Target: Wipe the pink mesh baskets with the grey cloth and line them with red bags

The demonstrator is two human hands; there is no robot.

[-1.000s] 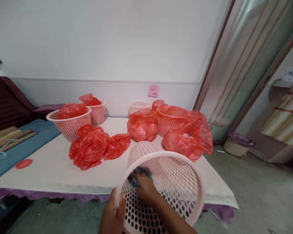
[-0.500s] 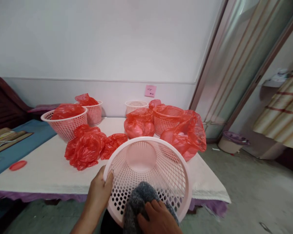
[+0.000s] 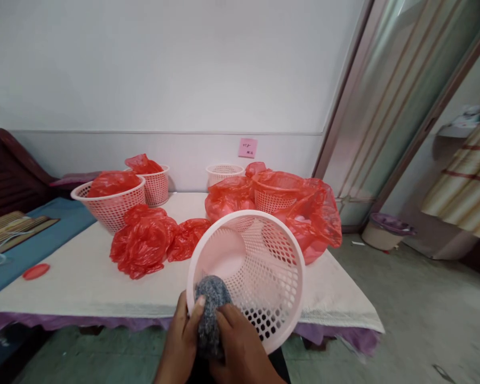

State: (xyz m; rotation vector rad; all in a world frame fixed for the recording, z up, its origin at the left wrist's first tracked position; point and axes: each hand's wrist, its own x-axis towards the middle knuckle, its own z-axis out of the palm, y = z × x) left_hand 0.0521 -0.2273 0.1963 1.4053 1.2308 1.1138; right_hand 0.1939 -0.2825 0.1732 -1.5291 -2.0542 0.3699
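A pale pink perforated plastic basket (image 3: 274, 266) is tilted with its open mouth towards me, at the front edge of the table. My left hand (image 3: 184, 330) is closed on its rim at the lower left, the thumb lying against the cloth's edge. My right hand (image 3: 240, 338) is closed on a dark grey fuzzy cloth (image 3: 211, 304), which lies over the rim and reaches into the basket. The fingertips of my right hand are partly hidden by the cloth.
Crumpled red plastic bags (image 3: 146, 242) lie on the white-covered table (image 3: 84, 288). Two pink baskets (image 3: 114, 205) with red bags stand at left. More bagged baskets (image 3: 274, 194) stand at right. A red oval piece (image 3: 36, 271) lies far left. A bin (image 3: 384, 234) stands on the floor.
My right hand has moved the cloth leftwards to the rim beside my left hand. The basket has turned and shifted a little up, its base now facing more to the left.
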